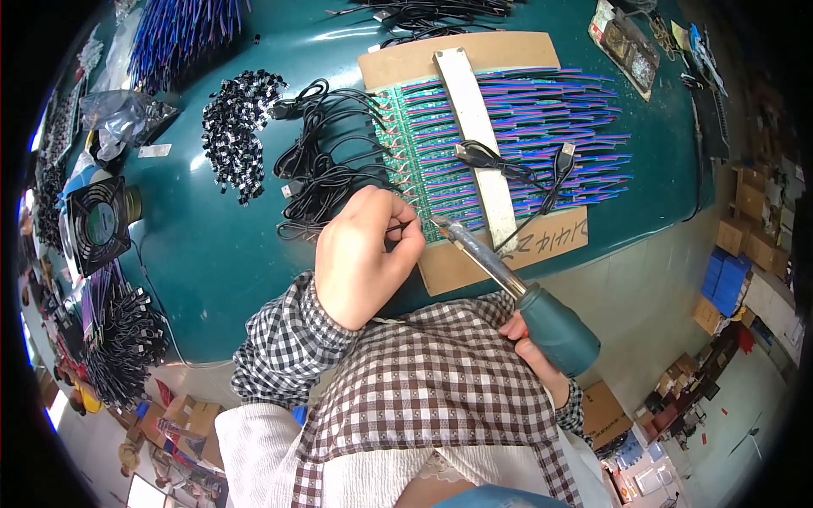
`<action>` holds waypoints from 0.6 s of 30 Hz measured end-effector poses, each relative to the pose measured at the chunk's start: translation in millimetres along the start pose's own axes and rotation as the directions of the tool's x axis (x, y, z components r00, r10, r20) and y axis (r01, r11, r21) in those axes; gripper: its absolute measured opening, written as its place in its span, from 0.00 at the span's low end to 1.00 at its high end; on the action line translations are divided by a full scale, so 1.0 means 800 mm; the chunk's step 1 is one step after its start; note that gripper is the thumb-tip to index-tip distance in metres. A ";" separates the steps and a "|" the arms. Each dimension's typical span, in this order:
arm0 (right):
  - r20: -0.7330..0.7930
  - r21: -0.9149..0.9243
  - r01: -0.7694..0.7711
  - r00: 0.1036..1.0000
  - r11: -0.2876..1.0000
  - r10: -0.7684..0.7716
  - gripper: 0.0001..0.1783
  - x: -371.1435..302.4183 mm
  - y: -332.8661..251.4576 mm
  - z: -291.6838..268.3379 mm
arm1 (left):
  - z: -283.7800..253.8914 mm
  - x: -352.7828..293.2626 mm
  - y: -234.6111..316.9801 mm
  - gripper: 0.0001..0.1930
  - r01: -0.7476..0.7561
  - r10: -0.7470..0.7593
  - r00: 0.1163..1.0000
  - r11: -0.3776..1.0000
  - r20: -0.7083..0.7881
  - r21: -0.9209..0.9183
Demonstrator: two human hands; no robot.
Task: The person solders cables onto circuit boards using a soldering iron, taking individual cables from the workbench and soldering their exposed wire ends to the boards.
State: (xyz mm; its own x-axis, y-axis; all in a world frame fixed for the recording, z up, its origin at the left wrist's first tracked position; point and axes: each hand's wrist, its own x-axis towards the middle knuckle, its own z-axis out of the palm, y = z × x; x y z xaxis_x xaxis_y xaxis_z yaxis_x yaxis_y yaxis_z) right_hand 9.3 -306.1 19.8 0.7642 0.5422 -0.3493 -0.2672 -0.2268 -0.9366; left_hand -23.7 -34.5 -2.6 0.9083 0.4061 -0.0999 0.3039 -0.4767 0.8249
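Observation:
My left hand (360, 245) is closed in a pinch on the end of a black cable (394, 228), at the near left edge of a row of small green circuit boards (415, 157). In my right hand (542, 364) is a soldering iron (559, 326) with a fat green handle, which partly hides my fingers. Its tip points at the nearest boards, just right of my left fingertips; whether it touches cannot be made out. Bundled blue, red and black wires (550, 110) run rightward from the boards. A pale flat bar (474, 110) lies across the wires, on a cardboard sheet (508, 46).
Coiled black cables (318, 152) lie left of the boards, beside a heap of small black connectors (237, 127). A loose USB cable (550, 182) crosses the bar. A small fan (97, 224) stands at left. A stained tray (625, 46) sits far right on the green table (229, 288).

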 end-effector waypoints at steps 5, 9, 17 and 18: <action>0.036 -0.154 0.073 0.997 0.985 -0.068 0.15 0.000 0.006 -0.004 | 0.005 -0.001 -0.001 0.08 0.001 -0.001 0.999 1.000 -0.033 -0.009; 0.057 -0.270 0.108 0.994 0.957 -0.096 0.15 0.000 0.007 -0.006 | 0.005 -0.001 -0.002 0.08 0.006 -0.007 0.999 1.000 -0.036 -0.015; 0.028 -0.295 0.063 0.998 0.954 -0.058 0.14 0.003 -0.004 -0.001 | 0.003 0.002 0.000 0.08 -0.008 0.008 1.000 1.000 -0.029 0.004; 0.023 -0.304 0.058 0.998 0.951 -0.053 0.14 0.003 -0.004 0.000 | 0.003 0.001 0.000 0.08 -0.007 0.007 1.000 1.000 -0.030 0.007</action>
State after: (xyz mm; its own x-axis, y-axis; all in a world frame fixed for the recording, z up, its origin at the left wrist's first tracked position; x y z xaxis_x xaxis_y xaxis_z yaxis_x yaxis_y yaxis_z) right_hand 12.1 -304.4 21.9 0.7635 0.5721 -0.2998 -0.0317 -0.4304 -0.9021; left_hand -22.3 -35.8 -4.1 0.9013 0.4263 -0.0772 0.2996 -0.4845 0.8219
